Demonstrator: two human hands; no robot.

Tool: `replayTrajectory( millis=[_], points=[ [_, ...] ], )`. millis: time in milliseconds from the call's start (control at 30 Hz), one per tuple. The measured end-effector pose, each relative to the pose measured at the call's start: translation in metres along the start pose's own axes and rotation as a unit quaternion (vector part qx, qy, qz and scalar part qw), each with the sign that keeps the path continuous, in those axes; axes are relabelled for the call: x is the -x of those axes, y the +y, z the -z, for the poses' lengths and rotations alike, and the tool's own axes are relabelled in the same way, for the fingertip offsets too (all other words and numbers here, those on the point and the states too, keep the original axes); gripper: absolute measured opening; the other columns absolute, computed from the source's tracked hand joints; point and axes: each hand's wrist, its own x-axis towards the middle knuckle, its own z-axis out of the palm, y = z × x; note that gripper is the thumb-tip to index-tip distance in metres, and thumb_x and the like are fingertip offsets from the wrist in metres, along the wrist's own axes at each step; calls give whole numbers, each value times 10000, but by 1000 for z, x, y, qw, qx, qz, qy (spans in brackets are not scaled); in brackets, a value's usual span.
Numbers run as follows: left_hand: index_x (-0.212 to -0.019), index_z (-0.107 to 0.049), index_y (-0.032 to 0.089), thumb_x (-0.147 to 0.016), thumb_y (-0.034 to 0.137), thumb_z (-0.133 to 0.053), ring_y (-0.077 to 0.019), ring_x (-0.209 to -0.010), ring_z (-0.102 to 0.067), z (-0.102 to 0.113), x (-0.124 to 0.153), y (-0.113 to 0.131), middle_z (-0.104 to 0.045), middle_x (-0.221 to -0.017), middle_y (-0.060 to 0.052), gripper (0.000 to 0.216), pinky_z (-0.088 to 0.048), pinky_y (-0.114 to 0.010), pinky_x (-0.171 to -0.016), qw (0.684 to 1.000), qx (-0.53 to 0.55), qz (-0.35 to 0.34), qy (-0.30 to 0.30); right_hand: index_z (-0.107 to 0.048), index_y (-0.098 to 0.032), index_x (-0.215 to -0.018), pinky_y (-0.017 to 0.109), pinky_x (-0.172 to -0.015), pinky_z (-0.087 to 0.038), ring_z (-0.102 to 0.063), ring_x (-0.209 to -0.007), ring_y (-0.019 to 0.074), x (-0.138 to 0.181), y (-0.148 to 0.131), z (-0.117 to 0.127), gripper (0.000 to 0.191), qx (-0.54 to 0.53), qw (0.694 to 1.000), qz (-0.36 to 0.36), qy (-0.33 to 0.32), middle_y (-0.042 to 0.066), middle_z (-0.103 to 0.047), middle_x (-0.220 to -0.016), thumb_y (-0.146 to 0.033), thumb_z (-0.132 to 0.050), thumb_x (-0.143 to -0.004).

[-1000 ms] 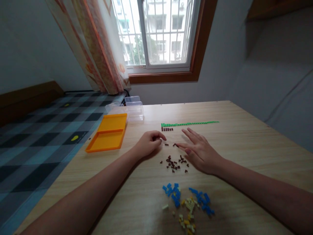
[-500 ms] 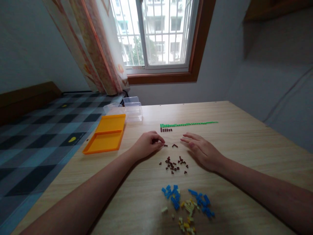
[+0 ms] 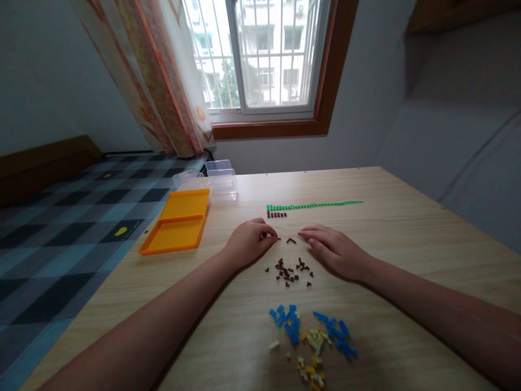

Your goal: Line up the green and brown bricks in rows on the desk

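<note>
My left hand point(image 3: 253, 240) is closed in a pinch at the end of a small brown building brick point(image 3: 279, 239) on the table. Just right of it lies a brown L-shaped pair of bricks point(image 3: 291, 240). My right hand point(image 3: 331, 248) rests with fingers stretched out, its fingertips close to the L shape and nothing held. A loose pile of brown bricks point(image 3: 287, 273) lies nearer to me, between my forearms. Beyond my hands, a short row of brown bricks point(image 3: 277, 215) sits under a long row of green bricks point(image 3: 313, 206).
Blue bricks point(image 3: 342, 328) and pale yellow bricks point(image 3: 315, 341) lie scattered at the near side of the wooden table point(image 3: 407, 228). An open orange case point(image 3: 175, 234) and clear plastic boxes point(image 3: 222, 184) stand at the left edge, beside a checked bed point(image 3: 73, 217).
My left hand has shifted slightly right, with its fingertips now over the brown brick's end. My right hand has edged left towards the L shape, its fingers closer together.
</note>
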Motion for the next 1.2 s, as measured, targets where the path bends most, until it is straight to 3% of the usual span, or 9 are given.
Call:
replayTrajectory(
  millis=[233,433,600,733,967,1100,1200],
  points=[
    [-850,-762,212,-857,360,-615,-138,-690,-583,-1,1,1,-662,-863,-39,209,-429,-263,-640,1000,-22,-2,10,-675,-192,-1203,444,-1011,-490,-629,-1129,248,-3,1,-2,323,0,1000,-8,4,109,-682,-1216,-236,-511,-928],
    [-837,-754,202,-847,358,-617,-140,-712,-576,3,2,3,-664,-844,-34,208,-416,-251,-639,999,2,-36,-12,-743,-206,-1020,395,-915,-517,-661,-989,222,-13,13,0,231,-78,996,-51,17,78,-728,-1065,-215,-582,-856],
    [-752,-705,162,-832,370,-628,-114,-621,-518,9,4,4,-628,-698,-3,235,-356,-234,-581,994,69,-60,-64,-760,-196,-905,354,-839,-513,-663,-896,206,-35,23,-5,171,-112,990,-75,40,68,-737,-957,-243,-624,-815],
    [-668,-619,170,-797,417,-657,-99,-555,-460,11,6,8,-563,-592,41,282,-290,-233,-538,989,56,-61,-125,-757,-182,-894,337,-804,-509,-661,-861,199,-47,25,-10,185,-133,983,-109,63,64,-747,-927,-249,-605,-812],
    [-621,-537,182,-746,397,-698,-104,-562,-427,12,5,15,-514,-582,53,296,-258,-242,-540,992,9,-60,-114,-757,-178,-949,336,-789,-502,-653,-859,197,-42,20,-8,219,-114,989,-81,55,66,-743,-931,-256,-591,-832],
    [-683,-563,177,-757,333,-676,-100,-578,-437,12,4,7,-521,-625,46,206,-304,-231,-549,987,94,-39,-120,-751,-174,-995,317,-748,-508,-645,-811,181,-40,16,-8,236,-94,991,-73,61,73,-738,-923,-245,-585,-844],
    [-806,-629,160,-803,303,-629,-106,-618,-470,12,4,1,-541,-665,30,143,-359,-230,-578,976,184,-22,-114,-749,-177,-996,289,-712,-500,-636,-775,164,-37,14,-6,221,-79,996,-26,41,69,-727,-889,-223,-587,-852]
  ],
)
